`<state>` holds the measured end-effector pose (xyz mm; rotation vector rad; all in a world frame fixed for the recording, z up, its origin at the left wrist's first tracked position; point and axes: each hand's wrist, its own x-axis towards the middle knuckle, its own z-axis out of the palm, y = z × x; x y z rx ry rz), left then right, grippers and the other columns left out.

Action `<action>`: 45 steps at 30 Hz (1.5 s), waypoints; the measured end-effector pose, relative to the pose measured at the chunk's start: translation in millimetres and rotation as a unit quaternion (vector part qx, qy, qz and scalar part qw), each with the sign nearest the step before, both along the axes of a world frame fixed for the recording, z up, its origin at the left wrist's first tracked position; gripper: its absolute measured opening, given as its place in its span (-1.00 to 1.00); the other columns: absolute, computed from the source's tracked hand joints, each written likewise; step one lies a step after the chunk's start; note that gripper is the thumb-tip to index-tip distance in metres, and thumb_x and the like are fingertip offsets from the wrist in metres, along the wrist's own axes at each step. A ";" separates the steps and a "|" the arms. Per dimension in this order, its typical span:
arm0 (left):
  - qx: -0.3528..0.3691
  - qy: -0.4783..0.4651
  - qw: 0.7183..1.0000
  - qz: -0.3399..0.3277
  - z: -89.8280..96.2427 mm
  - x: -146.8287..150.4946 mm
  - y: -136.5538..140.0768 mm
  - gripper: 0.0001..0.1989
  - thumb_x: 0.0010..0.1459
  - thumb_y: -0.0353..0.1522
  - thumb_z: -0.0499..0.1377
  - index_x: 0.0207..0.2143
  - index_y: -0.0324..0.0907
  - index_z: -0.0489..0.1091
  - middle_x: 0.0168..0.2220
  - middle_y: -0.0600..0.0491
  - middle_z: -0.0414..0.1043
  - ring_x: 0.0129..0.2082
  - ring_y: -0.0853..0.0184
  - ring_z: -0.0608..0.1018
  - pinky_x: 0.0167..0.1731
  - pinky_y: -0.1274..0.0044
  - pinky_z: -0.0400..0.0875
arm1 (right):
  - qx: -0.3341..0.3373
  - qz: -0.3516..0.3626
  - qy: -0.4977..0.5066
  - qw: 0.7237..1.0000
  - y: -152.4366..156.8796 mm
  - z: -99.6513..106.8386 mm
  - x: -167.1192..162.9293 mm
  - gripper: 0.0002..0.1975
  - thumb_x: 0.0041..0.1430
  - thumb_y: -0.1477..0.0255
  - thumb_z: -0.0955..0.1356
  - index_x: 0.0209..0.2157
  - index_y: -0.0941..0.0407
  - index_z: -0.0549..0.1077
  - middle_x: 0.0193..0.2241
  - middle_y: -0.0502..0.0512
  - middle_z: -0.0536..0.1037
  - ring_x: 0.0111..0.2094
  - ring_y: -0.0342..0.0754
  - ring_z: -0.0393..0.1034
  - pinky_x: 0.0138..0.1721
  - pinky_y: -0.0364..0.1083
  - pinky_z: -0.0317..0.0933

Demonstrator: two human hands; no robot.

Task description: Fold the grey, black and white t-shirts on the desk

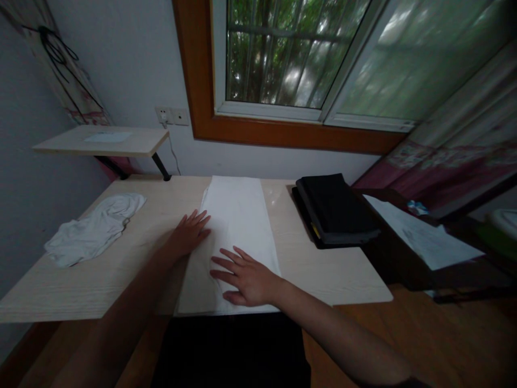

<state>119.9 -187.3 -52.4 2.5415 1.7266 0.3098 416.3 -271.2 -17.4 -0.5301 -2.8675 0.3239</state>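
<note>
A long white folded cloth (pixel 242 215) lies flat across the desk from its back edge to its front edge. My left hand (pixel 188 233) rests on the cloth's left edge, fingers stretched out and pointing away from me. Lower down, my right hand (pixel 248 277) lies palm down on the front part of the cloth with its fingers spread toward the left. Neither hand grips anything. To the left, a crumpled white cloth (pixel 95 229) sits on the desk, apart from both hands.
The pale wooden desk (pixel 323 275) carries a stack of black folders (pixel 337 207) at the right and a small raised shelf (pixel 133 141) at the back left. Beyond its right side, papers (pixel 420 234) lie on a dark surface. A window (pixel 294 59) is behind.
</note>
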 end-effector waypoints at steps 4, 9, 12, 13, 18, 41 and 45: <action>0.021 -0.010 1.000 0.008 -2.6 -4.4 1.4 -0.47 0.43 -0.14 -0.08 0.35 -0.09 0.23 0.44 -0.06 0.10 0.45 -0.01 0.11 0.37 0.03 0.02 | -0.009 0.032 0.011 0.999 -1.9 3.7 -0.5 -0.35 0.33 0.01 0.33 0.34 -0.01 0.28 0.41 0.10 0.20 0.46 0.17 -0.12 0.44 0.25 -0.27; 0.063 -0.045 0.997 0.029 -5.5 -12.2 4.5 -0.51 0.39 -0.21 -0.01 0.28 -0.17 0.31 0.34 -0.18 0.27 0.36 -0.02 0.26 0.31 0.03 0.12 | 0.007 -0.073 0.064 0.995 25.0 3.1 11.2 -0.56 0.42 0.18 0.30 0.24 0.00 0.38 0.27 0.14 0.40 0.28 0.06 0.22 0.34 0.14 0.03; 0.091 -0.085 0.992 0.025 -4.6 -14.3 5.2 -0.53 0.33 -0.25 0.06 0.24 -0.19 0.34 0.17 -0.18 0.40 0.20 0.04 0.38 0.26 0.15 0.24 | 0.049 -0.248 0.065 0.965 49.7 2.3 24.7 -0.60 0.42 0.39 0.27 0.24 0.02 0.38 0.26 0.18 0.38 0.22 0.11 0.23 0.22 0.12 0.17; 0.097 -0.094 0.991 0.024 -3.7 -14.1 4.8 -0.55 0.31 -0.27 0.08 0.21 -0.19 0.36 0.11 -0.16 0.42 0.14 0.06 0.40 0.23 0.18 0.27 | 0.062 -0.299 0.052 0.951 57.0 2.2 29.1 -0.60 0.40 0.43 0.28 0.23 0.02 0.38 0.26 0.20 0.37 0.20 0.13 0.23 0.19 0.12 0.19; 0.106 -0.101 0.989 0.004 5.6 -9.2 -1.5 -0.74 0.22 -0.38 0.13 -0.06 -0.14 0.47 -0.02 -0.10 0.41 0.02 0.08 0.39 0.13 0.21 0.31 | 0.098 -0.417 -0.022 0.903 74.5 3.1 41.7 -0.67 0.38 0.46 0.26 0.13 0.06 0.43 0.12 0.24 0.43 0.04 0.14 0.27 0.05 0.06 0.23; 0.037 -0.100 0.988 -0.112 30.6 -11.8 -11.0 -0.73 0.18 -0.48 0.05 -0.56 -0.12 0.39 -0.48 0.01 0.40 -0.31 0.22 0.39 -0.13 0.34 0.33 | 0.019 -0.414 -0.077 0.907 67.5 2.0 50.6 -0.52 0.38 0.56 0.16 0.24 -0.03 0.33 0.04 0.25 0.38 -0.31 -0.02 0.44 -0.15 -0.05 0.30; 0.020 -0.093 0.987 -0.132 32.4 -11.3 -15.7 -0.72 0.14 -0.49 0.05 -0.61 -0.12 0.32 -0.50 0.00 0.39 -0.35 0.22 0.39 -0.17 0.35 0.33 | 0.022 -0.379 -0.087 0.921 61.2 -1.0 58.5 -0.53 0.39 0.53 0.16 0.24 -0.02 0.36 0.04 0.25 0.41 -0.28 0.01 0.42 -0.11 -0.02 0.27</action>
